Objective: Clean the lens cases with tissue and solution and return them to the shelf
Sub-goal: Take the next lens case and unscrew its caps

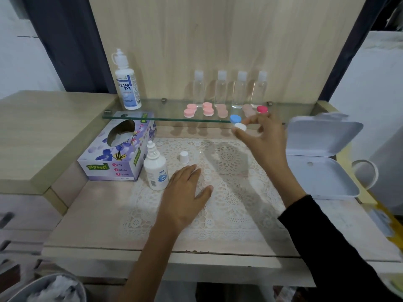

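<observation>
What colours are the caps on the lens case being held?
Blue and white, on the lens case the right hand pinches; head view shows it best.

The right hand [265, 138] is smeared by motion, so its fingertips on the blue-and-white case [237, 124] are soft-edged, and whether that case touches the shelf [174, 119] cannot be told. The fingers cover part of the red case [262, 109] behind them. Two pale cases [222, 110] look washed out and vague. Fine print on the big bottle [127, 88] and the small bottle [156, 171] is too small to read. The bin [32, 288] is cut off by the bottom-left corner; the sleeve [340, 247] and left forearm [141, 269] run off the bottom edge. A white loop [370, 168] is half hidden behind the box [320, 171].
</observation>
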Demonstrator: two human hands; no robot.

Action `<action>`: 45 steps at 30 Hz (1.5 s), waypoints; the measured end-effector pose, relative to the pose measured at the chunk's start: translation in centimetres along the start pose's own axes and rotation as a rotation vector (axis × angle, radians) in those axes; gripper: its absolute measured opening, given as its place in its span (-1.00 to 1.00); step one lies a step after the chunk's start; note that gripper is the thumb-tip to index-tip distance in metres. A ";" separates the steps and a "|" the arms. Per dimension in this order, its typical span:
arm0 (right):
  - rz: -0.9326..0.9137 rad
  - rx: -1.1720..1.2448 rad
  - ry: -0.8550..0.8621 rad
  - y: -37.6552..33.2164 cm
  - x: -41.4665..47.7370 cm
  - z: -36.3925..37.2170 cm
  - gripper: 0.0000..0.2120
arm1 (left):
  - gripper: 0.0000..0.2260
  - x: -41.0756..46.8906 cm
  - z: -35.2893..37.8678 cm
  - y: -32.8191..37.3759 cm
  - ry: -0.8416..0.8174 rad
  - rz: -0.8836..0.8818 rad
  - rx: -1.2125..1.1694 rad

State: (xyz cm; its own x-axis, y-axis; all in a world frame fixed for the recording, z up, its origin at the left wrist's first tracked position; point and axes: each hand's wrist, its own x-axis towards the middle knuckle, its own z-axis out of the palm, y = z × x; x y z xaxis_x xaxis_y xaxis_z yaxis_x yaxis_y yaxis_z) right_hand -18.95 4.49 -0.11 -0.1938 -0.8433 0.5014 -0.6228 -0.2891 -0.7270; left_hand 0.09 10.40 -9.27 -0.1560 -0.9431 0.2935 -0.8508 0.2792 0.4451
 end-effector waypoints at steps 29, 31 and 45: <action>-0.157 -0.020 -0.464 3.9 -8.1 1.5 -0.71 | -0.61 0.2 -0.5 0.3 0.065 0.121 -0.113; -0.175 -0.051 -0.456 3.9 -8.1 1.6 -0.76 | -0.64 0.3 -0.5 0.5 0.071 0.112 -0.103; -0.210 -0.053 -0.449 4.1 -8.2 2.1 -0.68 | -0.78 0.9 -0.7 1.3 0.088 0.069 -0.095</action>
State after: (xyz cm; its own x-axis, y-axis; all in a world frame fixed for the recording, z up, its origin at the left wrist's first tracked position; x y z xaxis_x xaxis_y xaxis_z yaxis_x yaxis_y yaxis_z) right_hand -18.31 9.28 -8.22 0.2784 -0.8846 0.3741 -0.6534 -0.4599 -0.6013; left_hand -0.84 10.04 -7.80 -0.1640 -0.9029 0.3973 -0.7877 0.3623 0.4983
